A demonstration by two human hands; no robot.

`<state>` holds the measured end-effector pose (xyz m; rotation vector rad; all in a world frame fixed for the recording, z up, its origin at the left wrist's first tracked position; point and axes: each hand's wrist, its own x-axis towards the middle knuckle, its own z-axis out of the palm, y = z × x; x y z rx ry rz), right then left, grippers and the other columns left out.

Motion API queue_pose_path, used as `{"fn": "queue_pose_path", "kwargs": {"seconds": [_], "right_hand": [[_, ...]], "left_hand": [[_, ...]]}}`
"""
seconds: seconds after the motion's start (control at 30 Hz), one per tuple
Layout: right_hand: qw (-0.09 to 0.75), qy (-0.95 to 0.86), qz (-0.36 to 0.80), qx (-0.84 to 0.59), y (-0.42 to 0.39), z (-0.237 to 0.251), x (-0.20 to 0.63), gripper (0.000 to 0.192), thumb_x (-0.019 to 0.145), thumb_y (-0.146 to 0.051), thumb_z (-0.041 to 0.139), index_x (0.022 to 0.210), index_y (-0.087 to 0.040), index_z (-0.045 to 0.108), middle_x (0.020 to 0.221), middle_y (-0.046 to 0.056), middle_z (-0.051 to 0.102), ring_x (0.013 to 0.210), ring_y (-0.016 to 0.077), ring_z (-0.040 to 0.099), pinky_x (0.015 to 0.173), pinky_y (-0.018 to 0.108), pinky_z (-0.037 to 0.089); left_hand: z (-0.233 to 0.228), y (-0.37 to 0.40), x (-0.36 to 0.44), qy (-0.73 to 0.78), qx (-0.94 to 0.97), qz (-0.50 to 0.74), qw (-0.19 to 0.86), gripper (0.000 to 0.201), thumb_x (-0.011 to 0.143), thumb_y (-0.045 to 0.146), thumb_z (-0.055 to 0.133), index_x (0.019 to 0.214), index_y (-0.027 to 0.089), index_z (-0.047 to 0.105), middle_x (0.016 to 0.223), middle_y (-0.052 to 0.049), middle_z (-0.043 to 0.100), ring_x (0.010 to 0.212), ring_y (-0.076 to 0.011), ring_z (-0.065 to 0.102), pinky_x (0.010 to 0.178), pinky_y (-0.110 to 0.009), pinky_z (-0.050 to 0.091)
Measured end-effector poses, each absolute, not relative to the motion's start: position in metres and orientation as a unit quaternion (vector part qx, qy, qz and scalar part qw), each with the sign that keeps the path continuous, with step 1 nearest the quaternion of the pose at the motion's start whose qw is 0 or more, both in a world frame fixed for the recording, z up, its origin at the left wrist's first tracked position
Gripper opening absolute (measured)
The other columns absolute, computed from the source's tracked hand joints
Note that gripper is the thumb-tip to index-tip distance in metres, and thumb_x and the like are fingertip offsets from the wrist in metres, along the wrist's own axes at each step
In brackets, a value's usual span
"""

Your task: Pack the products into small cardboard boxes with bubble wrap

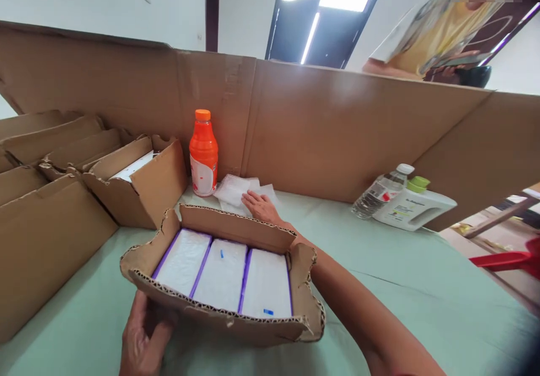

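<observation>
I see left hand [141, 336] clenched on cardboard tray [223, 314] at bottom center; right hand [260, 206] flat, released, touching plastic packets [234, 190] mid-frame.

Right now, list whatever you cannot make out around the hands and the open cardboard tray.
- Left hand, head view: the tray wall hides its fingertips; the bottom edge cuts off the wrist.
- Right hand: what lies under its palm on the white plastic bags is covered.
- White packs: print too small to read.
- Second box: its flaps hide most of the contents.
</observation>
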<state>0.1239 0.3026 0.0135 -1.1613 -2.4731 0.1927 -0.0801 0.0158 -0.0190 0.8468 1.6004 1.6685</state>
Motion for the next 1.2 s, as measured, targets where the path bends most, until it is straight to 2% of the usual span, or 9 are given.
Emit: {"fn": "queue_pose_path", "kwargs": {"seconds": [0.13, 0.2, 0.33, 0.47, 0.67, 0.8, 1.0, 1.07, 1.2], "right_hand": [[0.292, -0.828, 0.026, -0.477, 0.288, 0.032, 0.144, 0.047, 0.093, -0.011, 0.044, 0.138, -0.013, 0.054, 0.151, 0.018, 0.05, 0.143, 0.0268, 0.041, 0.113, 0.048, 0.034], [0.362, -0.781, 0.024, -0.509, 0.262, 0.047, 0.171, 0.046, 0.098, -0.023, 0.041, 0.141, -0.012, 0.049, 0.149, 0.021, 0.05, 0.138, 0.0278, 0.046, 0.109, 0.048, 0.041], [0.561, -0.614, 0.168, -0.529, 0.186, 0.076, 0.232, 0.045, 0.091, -0.044, 0.057, 0.127, -0.017, 0.06, 0.126, 0.015, 0.068, 0.113, 0.0266, 0.065, 0.086, 0.042, 0.057], [0.633, -0.498, 0.218, -0.552, 0.099, 0.084, 0.272, 0.046, 0.081, -0.048, 0.07, 0.118, -0.02, 0.068, 0.117, 0.011, 0.071, 0.108, 0.0271, 0.067, 0.08, 0.04, 0.058], [0.555, -0.367, 0.323, -0.672, -0.007, 0.033, 0.318, 0.07, 0.065, -0.059, 0.078, 0.121, -0.019, 0.067, 0.123, 0.014, 0.071, 0.101, 0.0327, 0.07, 0.089, 0.048, 0.059], [0.5, -0.307, 0.299, -0.752, -0.061, -0.004, 0.356, 0.09, 0.062, -0.068, 0.074, 0.138, -0.023, 0.055, 0.14, 0.017, 0.06, 0.124, 0.0427, 0.06, 0.104, 0.057, 0.051], [0.452, -0.55, 0.192, -0.676, -0.083, -0.005, 0.301, 0.042, 0.077, -0.06, 0.065, 0.118, -0.067, 0.057, 0.148, -0.005, 0.052, 0.134, 0.0357, 0.052, 0.097, 0.057, 0.055], [0.411, -0.652, 0.254, -0.584, -0.07, 0.004, 0.253, 0.053, 0.085, -0.046, 0.06, 0.135, -0.061, 0.049, 0.151, -0.004, 0.049, 0.137, 0.0351, 0.05, 0.097, 0.061, 0.055], [0.379, -0.689, 0.366, -0.498, -0.021, 0.018, 0.177, 0.073, 0.083, -0.025, 0.059, 0.151, -0.032, 0.035, 0.153, 0.009, 0.047, 0.134, 0.0299, 0.051, 0.102, 0.049, 0.052]], "left_hand": [[-0.021, 0.015, -0.082, 0.608, 0.334, 0.636, 0.339, 0.059, 0.082, 0.047, 0.063, 0.134, 0.021, 0.052, 0.118, -0.007, 0.068, 0.112, -0.0302, 0.062, 0.091, -0.035, 0.049], [-0.021, 0.014, -0.085, 0.602, 0.347, 0.636, 0.337, 0.053, 0.082, 0.046, 0.063, 0.129, 0.021, 0.054, 0.112, -0.007, 0.068, 0.106, -0.0281, 0.064, 0.087, -0.033, 0.05], [-0.024, 0.015, -0.094, 0.601, 0.362, 0.633, 0.328, 0.048, 0.075, 0.043, 0.069, 0.116, 0.02, 0.057, 0.103, -0.005, 0.068, 0.093, -0.0244, 0.064, 0.077, -0.029, 0.05], [-0.025, 0.018, -0.098, 0.594, 0.368, 0.639, 0.322, 0.051, 0.068, 0.04, 0.074, 0.112, 0.021, 0.057, 0.097, -0.002, 0.066, 0.088, -0.0219, 0.06, 0.076, -0.028, 0.048], [-0.016, 0.014, -0.091, 0.586, 0.371, 0.65, 0.311, 0.043, 0.069, 0.037, 0.072, 0.106, 0.021, 0.056, 0.09, 0.0, 0.061, 0.088, -0.0204, 0.057, 0.076, -0.027, 0.046], [-0.013, 0.012, -0.09, 0.596, 0.364, 0.652, 0.297, 0.041, 0.067, 0.037, 0.072, 0.1, 0.021, 0.055, 0.086, 0.001, 0.06, 0.084, -0.0199, 0.057, 0.075, -0.028, 0.045], [-0.011, 0.009, -0.089, 0.637, 0.369, 0.623, 0.266, 0.036, 0.067, 0.042, 0.07, 0.091, 0.022, 0.053, 0.077, 0.003, 0.055, 0.074, -0.0185, 0.052, 0.069, -0.03, 0.043], [-0.013, 0.006, -0.089, 0.653, 0.36, 0.615, 0.258, 0.037, 0.068, 0.043, 0.071, 0.092, 0.022, 0.052, 0.08, 0.002, 0.055, 0.075, -0.0193, 0.053, 0.073, -0.033, 0.044], [-0.019, 0.007, -0.093, 0.66, 0.359, 0.599, 0.278, 0.049, 0.07, 0.046, 0.074, 0.106, 0.022, 0.052, 0.092, -0.001, 0.058, 0.087, -0.0233, 0.057, 0.09, -0.044, 0.045]]}}
